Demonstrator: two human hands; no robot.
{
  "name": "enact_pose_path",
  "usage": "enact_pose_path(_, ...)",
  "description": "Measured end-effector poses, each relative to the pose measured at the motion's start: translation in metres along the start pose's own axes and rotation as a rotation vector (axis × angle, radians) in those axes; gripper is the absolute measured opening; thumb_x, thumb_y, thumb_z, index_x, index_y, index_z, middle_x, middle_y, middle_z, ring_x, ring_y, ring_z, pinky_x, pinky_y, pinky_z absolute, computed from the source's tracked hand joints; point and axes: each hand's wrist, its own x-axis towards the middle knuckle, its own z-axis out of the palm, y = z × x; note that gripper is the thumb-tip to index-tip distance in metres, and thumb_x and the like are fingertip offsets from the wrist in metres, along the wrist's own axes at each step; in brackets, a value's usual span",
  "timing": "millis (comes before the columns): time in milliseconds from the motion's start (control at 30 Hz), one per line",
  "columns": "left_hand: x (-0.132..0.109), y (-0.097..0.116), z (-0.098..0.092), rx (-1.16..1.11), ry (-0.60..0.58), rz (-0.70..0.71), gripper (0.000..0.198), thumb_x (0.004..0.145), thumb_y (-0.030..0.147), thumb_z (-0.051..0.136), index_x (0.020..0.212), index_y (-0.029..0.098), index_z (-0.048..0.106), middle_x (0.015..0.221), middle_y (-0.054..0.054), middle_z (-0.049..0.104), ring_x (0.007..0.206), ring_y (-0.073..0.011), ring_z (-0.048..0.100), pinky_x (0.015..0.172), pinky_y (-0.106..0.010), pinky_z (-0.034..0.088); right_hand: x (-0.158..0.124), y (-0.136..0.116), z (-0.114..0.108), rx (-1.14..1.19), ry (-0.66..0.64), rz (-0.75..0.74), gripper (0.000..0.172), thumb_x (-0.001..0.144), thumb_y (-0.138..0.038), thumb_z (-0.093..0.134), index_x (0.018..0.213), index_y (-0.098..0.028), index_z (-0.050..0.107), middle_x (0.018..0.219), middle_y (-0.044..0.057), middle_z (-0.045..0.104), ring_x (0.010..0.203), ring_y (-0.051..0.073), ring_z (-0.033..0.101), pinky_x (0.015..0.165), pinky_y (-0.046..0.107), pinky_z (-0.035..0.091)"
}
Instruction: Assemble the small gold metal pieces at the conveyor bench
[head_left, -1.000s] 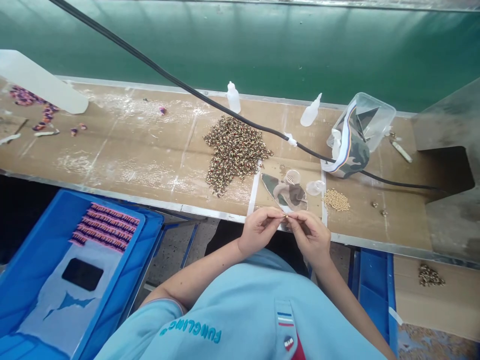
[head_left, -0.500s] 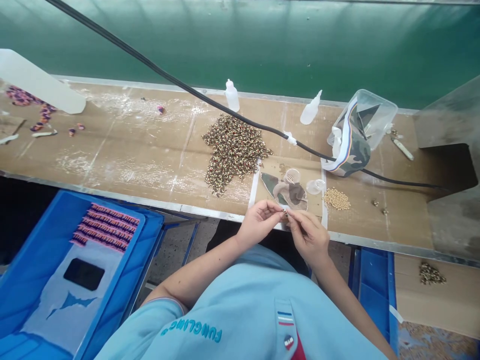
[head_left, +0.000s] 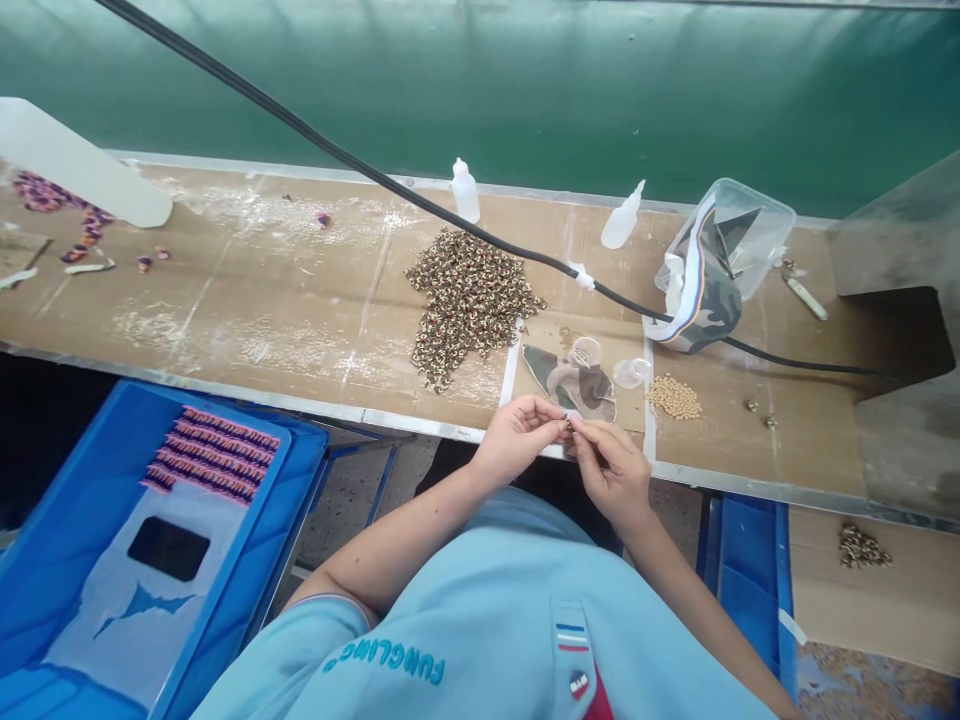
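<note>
My left hand [head_left: 519, 437] and my right hand [head_left: 611, 465] meet at the table's front edge, thumbs and fingertips pinched on one small dark and gold piece [head_left: 568, 422]. Just beyond them lies a camouflage cloth scrap [head_left: 581, 388] with a small clear round cup [head_left: 585, 352] at its back edge. A second clear round dish [head_left: 632, 373] sits to the right, beside a heap of small beige beads [head_left: 675, 397]. To the left, a large pile of small dark and gold pieces [head_left: 472, 300] covers part of the cardboard.
Two white squeeze bottles [head_left: 465, 192] [head_left: 622, 222] stand or lean at the back. A black cable [head_left: 337, 152] crosses above the table. At right is a clear plastic box [head_left: 761, 235] with camouflage cloth; a blue crate [head_left: 262, 480] is at lower left.
My right hand has shifted slightly left, and the fingertips of both hands have moved a little around the small piece.
</note>
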Motion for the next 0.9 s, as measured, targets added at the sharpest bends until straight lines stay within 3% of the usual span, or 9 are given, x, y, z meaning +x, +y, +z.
enact_pose_path(133,0.001,0.005,-0.001,0.017,-0.022,-0.037,0.029,0.059,0.027,0.080,0.072,0.012,0.059,0.062,-0.001,0.066,0.058,-0.0091,0.063,0.064,-0.022,0.050,0.002,0.001,-0.002,0.179,-0.031,0.232,0.016,0.088,-0.027,0.054,0.099,-0.021,0.065,0.094,0.006,0.067,0.056,0.011,0.063,0.054,0.027,0.057)
enact_pose_path(267,0.003,0.010,-0.005,0.016,-0.080,-0.099,0.031,0.057,0.026,0.082,0.072,0.012,0.059,0.059,0.000,0.065,0.054,-0.0086,0.061,0.061,-0.022,0.048,0.005,0.004,-0.001,0.261,-0.042,0.374,0.018,0.086,-0.036,0.057,0.088,-0.019,0.061,0.084,0.004,0.065,0.051,0.010,0.059,0.048,0.025,0.053)
enact_pose_path(533,0.008,0.016,-0.009,0.017,-0.142,-0.190,0.035,0.053,0.026,0.084,0.072,0.011,0.059,0.059,-0.002,0.066,0.055,-0.0094,0.062,0.059,-0.021,0.047,0.012,0.001,-0.002,0.213,-0.113,0.298,0.021,0.089,-0.038,0.050,0.082,-0.019,0.056,0.080,0.002,0.057,0.053,0.009,0.058,0.047,0.022,0.051)
enact_pose_path(900,0.009,0.020,-0.010,0.049,-0.152,-0.250,0.031,0.053,0.024,0.083,0.070,0.011,0.060,0.056,-0.001,0.066,0.053,-0.0092,0.061,0.059,-0.022,0.047,0.017,0.003,-0.009,0.226,-0.220,0.278,0.025,0.090,-0.041,0.048,0.081,-0.019,0.054,0.079,0.002,0.056,0.054,0.009,0.056,0.048,0.022,0.050)
